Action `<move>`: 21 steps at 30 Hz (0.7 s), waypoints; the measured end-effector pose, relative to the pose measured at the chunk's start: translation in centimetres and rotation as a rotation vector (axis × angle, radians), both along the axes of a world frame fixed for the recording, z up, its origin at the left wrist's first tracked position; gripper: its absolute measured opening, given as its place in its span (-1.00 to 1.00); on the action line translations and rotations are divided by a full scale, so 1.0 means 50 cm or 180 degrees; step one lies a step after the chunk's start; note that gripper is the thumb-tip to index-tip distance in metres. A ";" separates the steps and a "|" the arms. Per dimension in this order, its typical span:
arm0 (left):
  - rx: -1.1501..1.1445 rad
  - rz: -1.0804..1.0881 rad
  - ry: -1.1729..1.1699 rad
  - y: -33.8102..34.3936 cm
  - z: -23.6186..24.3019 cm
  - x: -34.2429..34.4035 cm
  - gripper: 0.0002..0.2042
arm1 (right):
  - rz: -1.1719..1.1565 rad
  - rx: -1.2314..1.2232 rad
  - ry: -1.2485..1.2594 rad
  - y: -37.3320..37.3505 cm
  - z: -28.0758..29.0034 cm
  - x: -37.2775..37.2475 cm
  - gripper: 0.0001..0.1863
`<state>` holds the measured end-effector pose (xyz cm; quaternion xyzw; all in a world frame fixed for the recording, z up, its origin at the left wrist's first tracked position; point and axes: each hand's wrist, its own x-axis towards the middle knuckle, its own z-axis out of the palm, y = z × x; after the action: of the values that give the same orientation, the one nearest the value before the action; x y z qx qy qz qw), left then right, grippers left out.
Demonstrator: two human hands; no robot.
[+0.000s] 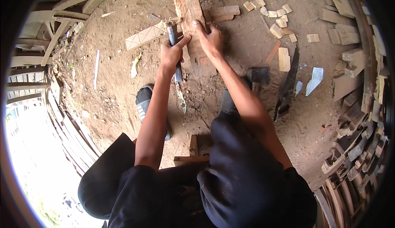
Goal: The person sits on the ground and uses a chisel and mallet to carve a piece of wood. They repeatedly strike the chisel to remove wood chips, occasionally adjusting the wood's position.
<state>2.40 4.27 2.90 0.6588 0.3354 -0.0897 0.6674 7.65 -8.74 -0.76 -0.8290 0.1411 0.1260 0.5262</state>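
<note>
A long rough wooden board [187,5] stretches away from me, its near end between my feet. My right hand [210,40] grips its right edge, thumb on top and fingers partly hidden. On the board's left side my left hand [171,54] is closed round a dark tube-shaped tool [178,72], whose upper end looks frayed or covered in shavings. My left thumb reaches to the board's edge. A pale plank with crossed lines drawn on it [140,39] lies to the left, and part of it is hidden near the board.
Small cut wood blocks [281,22] lie scattered at the far right. Nearer are a dark block-like object [259,75] and a long dark blade-like strip [288,86]. Wood piles [349,63] line the right side. My left sandalled foot [144,100] rests on the dirt floor.
</note>
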 end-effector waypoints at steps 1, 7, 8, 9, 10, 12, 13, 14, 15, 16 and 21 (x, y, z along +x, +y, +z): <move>0.0256 0.0036 0.0134 -0.008 0.001 0.012 -0.69 | -0.0028 -0.0255 -0.0344 -0.001 0.002 0.008 -0.31; 0.0840 -0.0298 0.0179 -0.029 -0.001 -0.004 -0.57 | -0.0086 -0.0755 -0.0221 -0.020 0.031 0.007 -0.08; 0.0862 -0.0309 0.0159 -0.033 -0.001 -0.017 -0.57 | -0.0015 -0.0834 -0.0316 -0.023 0.031 0.007 -0.07; 0.0883 -0.0321 0.0137 -0.036 0.000 -0.032 -0.56 | 0.0053 -0.0915 -0.0412 -0.026 0.029 0.006 -0.07; 0.0899 -0.0338 0.0102 -0.040 0.002 -0.042 -0.56 | 0.0114 -0.1002 -0.0519 -0.030 0.026 0.007 -0.06; 0.0659 -0.0668 0.0231 -0.027 -0.018 -0.063 -0.55 | 0.0279 -0.1224 -0.0666 -0.042 0.014 0.000 -0.07; 0.0556 -0.0821 0.0293 -0.019 -0.030 -0.074 -0.54 | 0.0382 -0.1342 -0.0701 -0.046 -0.002 -0.009 -0.08; 0.0459 -0.0756 0.0230 -0.022 -0.035 -0.090 -0.53 | 0.0496 -0.1465 -0.0722 -0.048 -0.001 -0.018 -0.08; 0.0500 -0.0789 0.0280 -0.022 -0.040 -0.099 -0.53 | 0.0622 -0.1249 -0.0624 -0.067 0.002 -0.035 -0.08; 0.0525 -0.0810 0.0340 -0.023 -0.043 -0.108 -0.53 | 0.0766 -0.1046 -0.0513 -0.094 0.016 -0.067 -0.08; 0.1149 -0.0812 0.0111 -0.036 -0.074 -0.139 -0.52 | 0.1073 -0.1134 0.0136 -0.144 0.015 -0.139 0.06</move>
<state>-4.55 2.46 -0.81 0.8030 0.2715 -0.1233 0.5160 0.72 -15.95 -0.03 -0.9177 0.0319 0.2027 0.3401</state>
